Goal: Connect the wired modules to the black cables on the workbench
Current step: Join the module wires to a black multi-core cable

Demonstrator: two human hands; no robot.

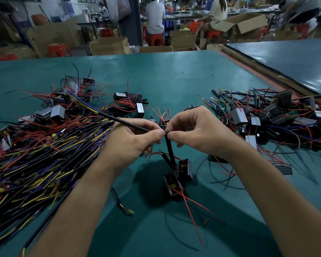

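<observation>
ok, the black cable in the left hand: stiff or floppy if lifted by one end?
Probably semi-stiff: the black cable runs straight between the left hand and the cable heap, no visible sag. Likely light, since a fingertip pinch seems to carry it. Its thin blue and yellow leads at the far end look floppier and could snag.

Workshop hall, dim even light. Teal-topped workbench [165,71] in foreground; darker table [295,60] beside it at right. Behind: open cardboard boxes [107,45] on the floor, red plastic stools [156,38], seated people [155,15] at far benches, backs turned.
</observation>
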